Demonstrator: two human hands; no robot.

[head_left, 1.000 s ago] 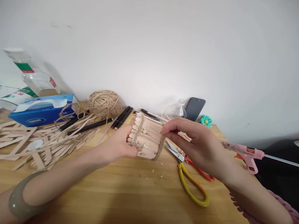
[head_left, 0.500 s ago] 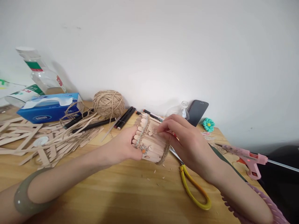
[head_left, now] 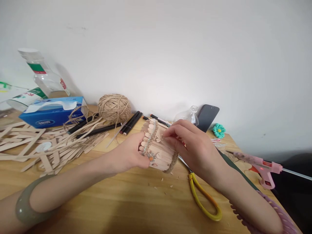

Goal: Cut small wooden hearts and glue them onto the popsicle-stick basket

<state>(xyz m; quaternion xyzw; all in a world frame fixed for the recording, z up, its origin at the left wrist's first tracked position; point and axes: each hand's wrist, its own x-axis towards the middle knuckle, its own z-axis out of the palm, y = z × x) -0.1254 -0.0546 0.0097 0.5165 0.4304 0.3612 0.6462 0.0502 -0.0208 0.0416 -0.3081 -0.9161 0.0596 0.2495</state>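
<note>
My left hand [head_left: 130, 152] is wrapped round the rounded-end side of a craft-stick holder [head_left: 163, 154], which lies tilted above the table. Twine bands run round both its ends, and a small grey flower with an orange centre sits near my left thumb. Pale petal-shaped wood pieces [head_left: 159, 139] are on the holder's side. Over them, my right hand [head_left: 192, 148] has its thumb and forefinger pinched together against the surface; what lies between the fingertips is too small to make out. Below the right hand, yellow-handled scissors [head_left: 195, 191] rest on the table, their blades partly hidden.
Loose craft sticks [head_left: 55, 154], a blue tissue box [head_left: 52, 112] and a twine ball [head_left: 114, 108] lie to the left. Black markers [head_left: 133, 123] are behind the holder. A phone [head_left: 208, 117], a teal flower [head_left: 218, 130] and a pink glue gun [head_left: 263, 165] are at right.
The view has shifted very slightly. Both hands keep practically the same hold on the craft-stick holder.
</note>
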